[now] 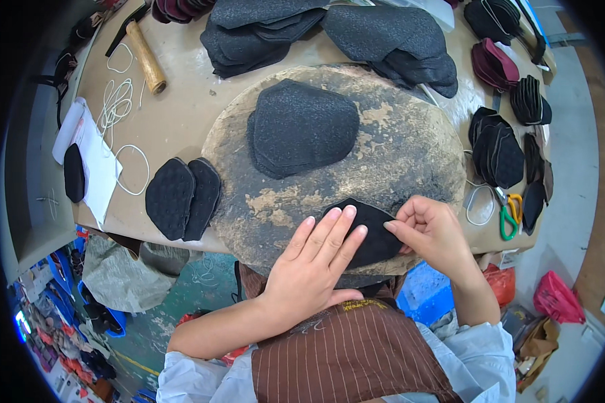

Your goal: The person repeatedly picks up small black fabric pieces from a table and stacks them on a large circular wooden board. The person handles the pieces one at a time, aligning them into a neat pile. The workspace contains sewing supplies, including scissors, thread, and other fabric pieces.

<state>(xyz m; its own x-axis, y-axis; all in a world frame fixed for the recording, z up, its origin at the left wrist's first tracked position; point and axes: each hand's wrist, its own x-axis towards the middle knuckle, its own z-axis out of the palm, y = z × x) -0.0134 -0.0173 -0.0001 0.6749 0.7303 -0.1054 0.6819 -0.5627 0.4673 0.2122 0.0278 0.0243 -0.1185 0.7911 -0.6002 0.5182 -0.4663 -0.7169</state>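
A black, pointed-oval fabric piece [373, 232] lies near the front edge of a round, worn wooden block [275, 208]. My left hand [306, 272] rests on its left part, fingers stretched out flat and thumb apart. At the right end, my right hand [431, 235] pinches the piece's edge between thumb and forefinger, the other fingers curled. Farther back on the block sits a stack of larger black felt-like pieces [306, 124]. Just left of the block, two overlapping black shaped pieces [170, 199] lie on the table.
Big black fabric stacks [383, 37] stand behind the block. A wooden-handled tool [146, 57] and loose white cord [117, 107] lie at the left. On the right are black piles [497, 151], a maroon pile [494, 64] and scissors with green and orange handles [508, 218].
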